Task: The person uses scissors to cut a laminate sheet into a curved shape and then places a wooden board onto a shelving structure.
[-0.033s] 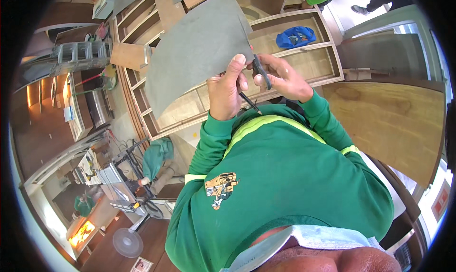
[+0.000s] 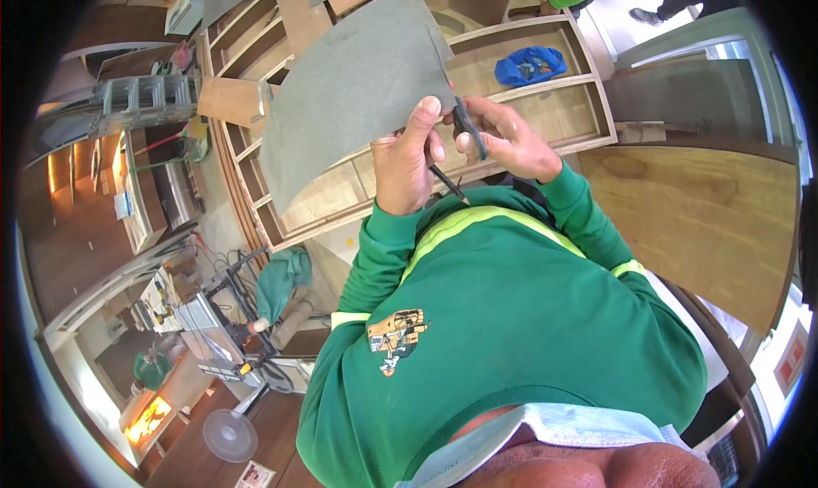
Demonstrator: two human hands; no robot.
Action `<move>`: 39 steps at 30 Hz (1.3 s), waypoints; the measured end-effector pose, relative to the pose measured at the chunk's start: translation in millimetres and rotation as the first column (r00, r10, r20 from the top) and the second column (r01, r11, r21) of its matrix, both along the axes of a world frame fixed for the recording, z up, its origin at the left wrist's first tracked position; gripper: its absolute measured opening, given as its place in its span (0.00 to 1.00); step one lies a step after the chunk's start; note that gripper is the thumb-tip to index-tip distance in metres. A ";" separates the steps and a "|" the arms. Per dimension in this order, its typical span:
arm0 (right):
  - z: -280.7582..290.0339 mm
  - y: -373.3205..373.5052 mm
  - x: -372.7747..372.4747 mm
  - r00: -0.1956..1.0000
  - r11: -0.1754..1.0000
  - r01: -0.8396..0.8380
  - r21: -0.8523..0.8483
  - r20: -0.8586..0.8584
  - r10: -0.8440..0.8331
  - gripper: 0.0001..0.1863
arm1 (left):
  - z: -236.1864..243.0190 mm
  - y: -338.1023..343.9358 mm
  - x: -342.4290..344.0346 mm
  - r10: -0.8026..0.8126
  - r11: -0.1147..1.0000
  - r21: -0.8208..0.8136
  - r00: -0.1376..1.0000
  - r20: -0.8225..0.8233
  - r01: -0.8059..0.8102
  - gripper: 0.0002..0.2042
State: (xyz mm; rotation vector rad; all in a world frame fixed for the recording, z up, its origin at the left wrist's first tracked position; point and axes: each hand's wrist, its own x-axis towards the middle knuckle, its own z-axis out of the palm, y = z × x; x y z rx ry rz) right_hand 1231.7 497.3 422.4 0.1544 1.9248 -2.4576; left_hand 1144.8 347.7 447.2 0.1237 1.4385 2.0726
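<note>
My left hand (image 2: 406,166) is closed on the near right corner of a large grey sheet (image 2: 354,88), thumb on top. A dark pencil (image 2: 449,185) sticks out from under that hand, its pointed end toward my body. In my right hand (image 2: 518,147) is a pair of dark scissors (image 2: 463,119), held against the sheet's right edge close to my left thumb. A narrow slit runs along that edge farther up, leaving a thin strip beside the sheet. The scissor blades are mostly hidden by the sheet and my fingers.
Beneath the sheet lies a wooden frame (image 2: 603,117) with compartments; one holds a blue bag (image 2: 530,66) of small items. A wood panel (image 2: 690,224) stands at right, a ladder (image 2: 141,96) at left. Other people work at far right and lower left, near a fan (image 2: 230,435).
</note>
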 end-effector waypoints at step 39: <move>-134.4 73.4 80.1 0.886 0.918 0.373 0.134 0.241 -0.395 0.12 | -11.3 6.0 -11.6 0.048 0.997 -0.065 0.999 -0.010 -0.048 0.08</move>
